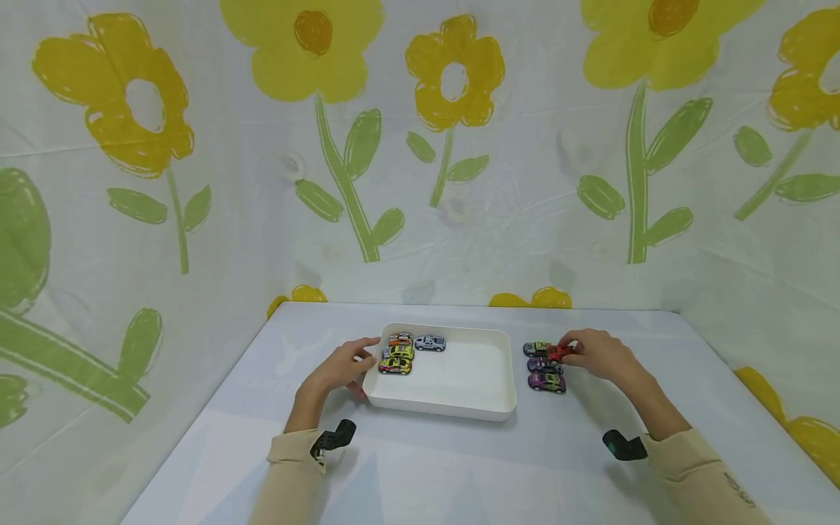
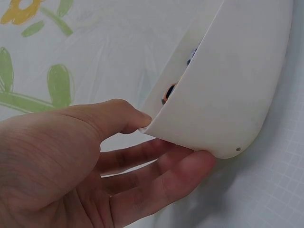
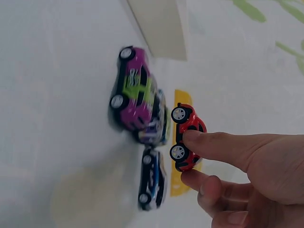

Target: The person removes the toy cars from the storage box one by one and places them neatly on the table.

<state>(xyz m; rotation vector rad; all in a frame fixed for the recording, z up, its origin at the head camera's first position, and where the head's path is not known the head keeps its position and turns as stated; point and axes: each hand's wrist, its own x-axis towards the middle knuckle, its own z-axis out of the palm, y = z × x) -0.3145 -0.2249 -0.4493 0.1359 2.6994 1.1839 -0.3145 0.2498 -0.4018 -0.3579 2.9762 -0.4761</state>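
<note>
My left hand grips the left end of a white tray, its thumb on the rim and its fingers against the outside in the left wrist view. Inside the tray, a silver toy car sits to the right of a yellow one, a red-and-yellow one and an orange one. My right hand pinches a red toy car between thumb and fingers, raised off the table in the right wrist view. Just beneath it are a purple car, a dark purple car and a green-and-black car.
The white table meets a flower-printed curtain at its back edge and along both sides. In the right wrist view, a car with black, white and blue sides lies below the purple one.
</note>
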